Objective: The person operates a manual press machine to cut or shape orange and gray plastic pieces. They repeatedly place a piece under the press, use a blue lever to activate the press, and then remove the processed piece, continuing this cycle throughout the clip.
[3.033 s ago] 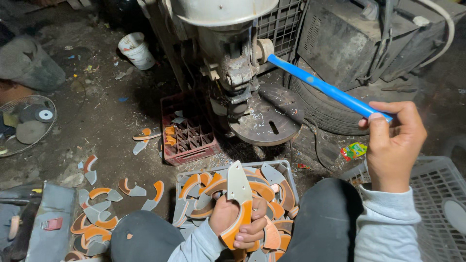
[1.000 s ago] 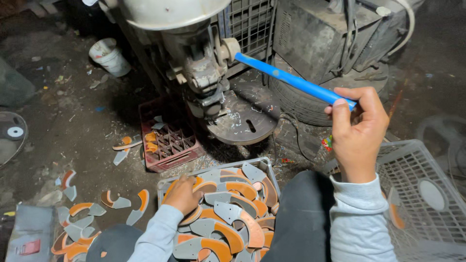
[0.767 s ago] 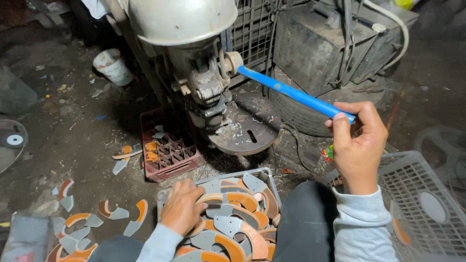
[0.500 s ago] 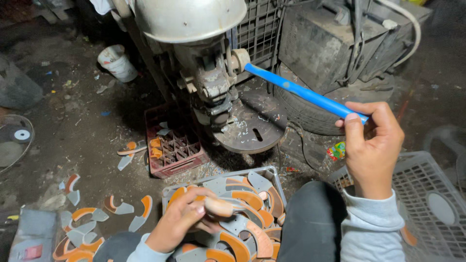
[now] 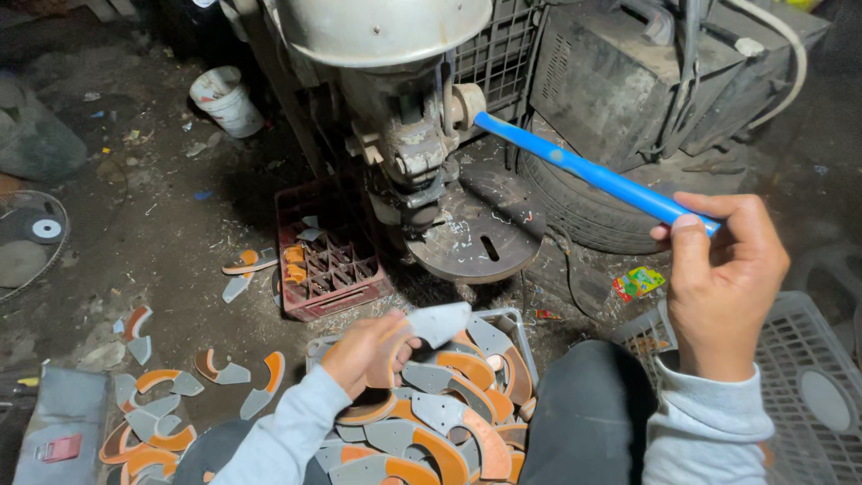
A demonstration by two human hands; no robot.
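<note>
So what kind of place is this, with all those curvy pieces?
Probably a small, rough workshop where parts get pressed or punched. A heavy metal press stands on a dirty floor, the right hand grips its blue lever, and the left hand lifts a grey-and-orange curved piece from a full crate.

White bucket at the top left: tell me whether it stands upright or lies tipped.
Tilted: the white bucket leans on the dirt floor, its open mouth facing up and left.

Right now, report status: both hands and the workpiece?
Left hand holds curved grey piece above the crate. Right hand grips blue lever. Press table unobstructed.
</note>
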